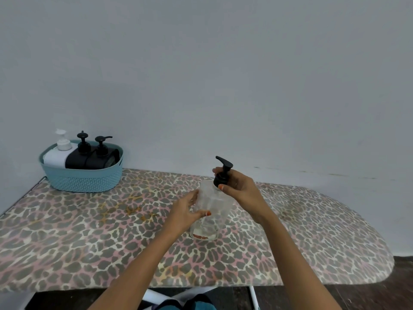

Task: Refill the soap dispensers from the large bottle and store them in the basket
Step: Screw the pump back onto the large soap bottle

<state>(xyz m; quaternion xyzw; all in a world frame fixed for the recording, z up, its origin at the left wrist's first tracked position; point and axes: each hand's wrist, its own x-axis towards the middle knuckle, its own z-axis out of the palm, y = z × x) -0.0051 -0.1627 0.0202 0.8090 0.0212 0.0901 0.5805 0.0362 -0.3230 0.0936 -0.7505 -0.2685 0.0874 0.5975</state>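
Observation:
A large clear bottle stands upright on the ironing board, near its middle. My left hand grips the bottle's body from the left. My right hand holds the collar of its black pump at the top. A light blue basket sits at the board's far left corner. Inside it stand a white dispenser and two black dispensers with black pumps.
The board has a leopard-print cover and a rounded right end. A plain grey wall runs behind it. Dark floor and the board's white legs show below the front edge.

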